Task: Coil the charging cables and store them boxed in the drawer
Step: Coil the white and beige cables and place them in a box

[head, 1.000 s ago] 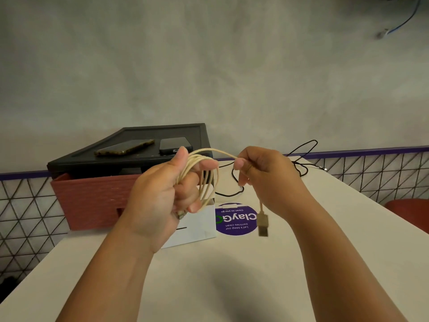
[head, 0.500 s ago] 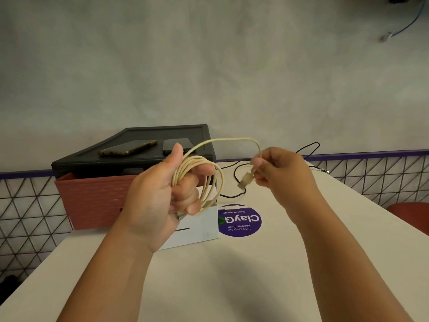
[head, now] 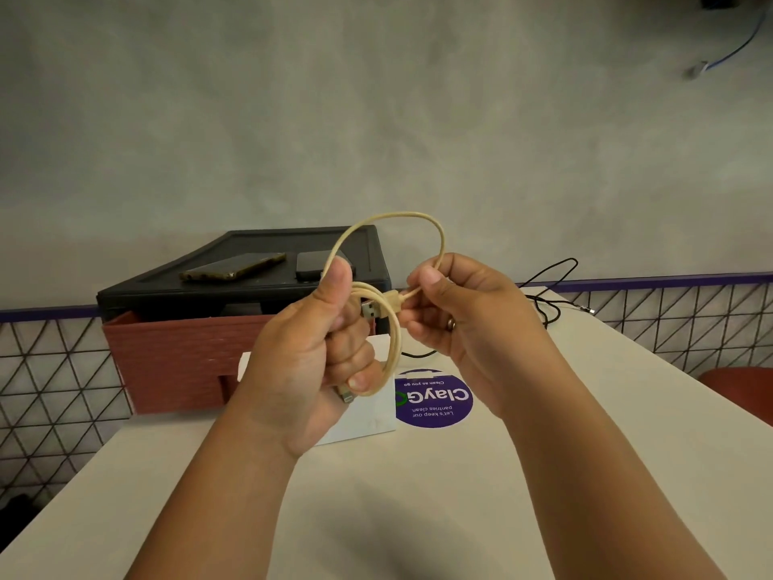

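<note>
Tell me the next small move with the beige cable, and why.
Probably the right hand should pass the USB plug through the coil to lock it. The left hand grips the coil of beige cable, the right pinches just behind the plug, which points at the coil, and only one loose loop arches above.

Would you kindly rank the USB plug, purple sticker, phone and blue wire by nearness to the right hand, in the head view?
1. USB plug: at fingertips of the right hand.
2. Purple sticker: table, just below.
3. Phone: left, on black unit.
4. Blue wire: far wall, upper-right.
</note>
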`<state>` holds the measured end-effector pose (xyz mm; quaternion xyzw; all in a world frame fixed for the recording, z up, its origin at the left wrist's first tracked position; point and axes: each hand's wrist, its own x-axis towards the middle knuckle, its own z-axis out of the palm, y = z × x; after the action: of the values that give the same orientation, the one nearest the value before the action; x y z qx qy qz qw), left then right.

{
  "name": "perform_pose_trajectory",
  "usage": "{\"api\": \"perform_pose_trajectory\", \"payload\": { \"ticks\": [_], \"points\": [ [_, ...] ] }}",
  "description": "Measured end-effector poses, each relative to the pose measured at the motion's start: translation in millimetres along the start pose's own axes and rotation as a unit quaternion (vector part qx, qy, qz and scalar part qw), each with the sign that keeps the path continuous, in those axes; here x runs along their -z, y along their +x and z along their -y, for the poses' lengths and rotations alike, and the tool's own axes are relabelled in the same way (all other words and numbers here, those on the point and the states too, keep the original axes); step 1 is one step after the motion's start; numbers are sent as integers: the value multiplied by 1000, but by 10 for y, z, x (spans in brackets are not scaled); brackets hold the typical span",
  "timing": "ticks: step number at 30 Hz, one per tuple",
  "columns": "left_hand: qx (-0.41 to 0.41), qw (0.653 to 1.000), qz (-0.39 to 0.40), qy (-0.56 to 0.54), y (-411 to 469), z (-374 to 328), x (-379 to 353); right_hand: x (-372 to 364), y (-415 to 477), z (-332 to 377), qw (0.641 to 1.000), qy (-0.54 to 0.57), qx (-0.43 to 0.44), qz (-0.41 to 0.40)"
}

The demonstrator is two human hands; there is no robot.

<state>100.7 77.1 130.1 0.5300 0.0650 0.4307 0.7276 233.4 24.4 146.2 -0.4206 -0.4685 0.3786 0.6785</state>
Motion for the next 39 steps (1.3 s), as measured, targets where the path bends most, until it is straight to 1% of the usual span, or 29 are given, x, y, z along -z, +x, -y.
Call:
{"api": "perform_pose_trajectory", "payload": {
  "ticks": [4,7,9,14,16,19,22,27,30,32,35,37,38,39],
  "points": [
    [-18,1000,-14,16,-6,-4,-41,11,-4,-1,999,-8,-30,19],
    [-25,997,-56,56,-11,9,-93,-8,2,-28,998,-15,-45,32],
    [-31,995,-73,64,-14,11,-119,-31,-4,-43,997,-23,-50,48],
    [-27,993,-80,77,-14,39,-136,-56,-33,-32,993,-55,-67,75],
    [-26,993,-86,78,-7,66,-148,-83,-46,-21,993,-65,-72,70],
    [-39,984,-120,129,14,118,-134,-99,-49,-16,993,-67,-75,54],
    [-54,977,-134,157,12,126,-159,-80,-39,-36,993,-69,-81,56],
    [-85,968,-126,201,1,107,-201,-63,-38,-73,990,-46,-71,115],
    [-89,967,-140,192,17,117,-165,-60,-52,-83,985,-71,-41,152],
    [-82,969,-139,186,32,122,-139,-80,-53,-87,983,-79,-36,160],
    [-70,971,-138,181,38,122,-125,-82,-49,-88,982,-118,-32,141],
    [-57,980,-131,140,32,97,-128,-83,-63,-60,981,-139,-32,130],
    [-55,984,-123,120,31,78,-131,-93,-73,-39,979,-161,-33,120],
    [-56,986,-115,108,30,63,-131,-100,-83,-26,972,-207,-27,106]
  ]
}}
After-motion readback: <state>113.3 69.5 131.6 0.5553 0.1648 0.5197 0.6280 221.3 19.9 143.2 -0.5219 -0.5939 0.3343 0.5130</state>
